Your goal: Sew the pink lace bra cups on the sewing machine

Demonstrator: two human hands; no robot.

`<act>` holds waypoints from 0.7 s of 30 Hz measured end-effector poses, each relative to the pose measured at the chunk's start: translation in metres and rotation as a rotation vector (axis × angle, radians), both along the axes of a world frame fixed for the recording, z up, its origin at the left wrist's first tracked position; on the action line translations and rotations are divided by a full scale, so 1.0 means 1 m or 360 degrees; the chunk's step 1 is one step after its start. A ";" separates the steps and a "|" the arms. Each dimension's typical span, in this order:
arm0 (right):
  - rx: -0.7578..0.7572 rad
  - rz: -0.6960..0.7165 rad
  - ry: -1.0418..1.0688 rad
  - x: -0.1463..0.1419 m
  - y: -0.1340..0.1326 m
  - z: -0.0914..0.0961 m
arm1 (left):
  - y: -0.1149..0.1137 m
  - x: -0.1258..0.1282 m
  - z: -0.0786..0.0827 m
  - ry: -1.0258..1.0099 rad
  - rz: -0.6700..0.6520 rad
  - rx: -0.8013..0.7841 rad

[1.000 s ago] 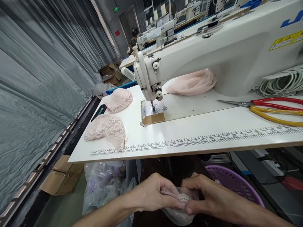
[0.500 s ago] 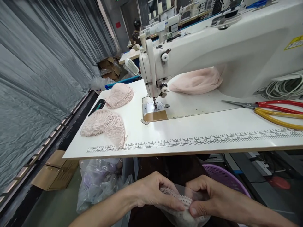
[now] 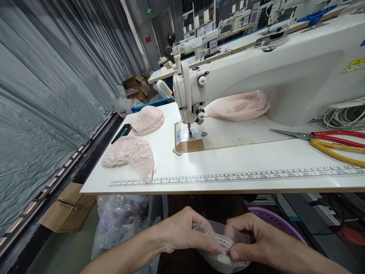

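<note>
Below the table's front edge, over my lap, both hands hold a pale piece of lace and mesh fabric (image 3: pixel 224 243). My left hand (image 3: pixel 191 233) pinches its lace edge from the left, thumb on top. From the right my right hand (image 3: pixel 248 238) grips the same edge between thumb and fingers, the two thumbs close together. Sheer mesh bulges around the fingers, and the fingertips behind it are partly hidden. On the table lie a pink lace bra cup (image 3: pixel 148 120) and, nearer to me, another lace piece (image 3: pixel 129 154) with its lace spread out.
A white sewing machine (image 3: pixel 194 91) stands on the table (image 3: pixel 228 161); pink mesh (image 3: pixel 239 106) lies under its arm. Scissors (image 3: pixel 322 139) with red and yellow handles rest at right. Below are a purple basket (image 3: pixel 276 222), plastic bags (image 3: pixel 119 220) and a cardboard box (image 3: pixel 68 209).
The camera view has tilted up slightly, so the table and machine sit lower in the picture. Both hands keep their hold on the fabric, with hardly any shift.
</note>
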State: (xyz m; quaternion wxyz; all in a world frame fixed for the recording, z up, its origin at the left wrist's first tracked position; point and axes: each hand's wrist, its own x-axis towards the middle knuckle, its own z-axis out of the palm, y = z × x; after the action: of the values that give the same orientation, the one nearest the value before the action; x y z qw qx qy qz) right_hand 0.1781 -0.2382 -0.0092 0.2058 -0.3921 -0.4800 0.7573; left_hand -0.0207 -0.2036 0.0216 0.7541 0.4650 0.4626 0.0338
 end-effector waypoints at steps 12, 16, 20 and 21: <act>0.2233 -0.0558 -0.0341 0.019 0.031 0.046 | 0.038 0.013 0.113 -0.0354 -0.0481 0.0316; 0.2656 -0.1089 -0.0113 -0.015 0.052 0.027 | 0.078 0.020 0.097 -0.0129 -0.0398 0.0336; 0.2659 -0.1120 -0.0255 -0.019 0.060 0.021 | 0.101 0.016 0.082 -0.0061 -0.0480 0.0383; 0.2651 -0.1077 -0.0308 -0.016 0.061 0.023 | 0.104 0.014 0.081 -0.0051 -0.0493 0.0383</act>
State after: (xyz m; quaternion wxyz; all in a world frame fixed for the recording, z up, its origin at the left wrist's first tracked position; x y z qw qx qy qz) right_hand 0.1623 -0.1769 0.0134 0.5935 -0.2984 -0.7470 0.0271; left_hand -0.0062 -0.0999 0.1026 0.6966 0.6168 0.3659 -0.0202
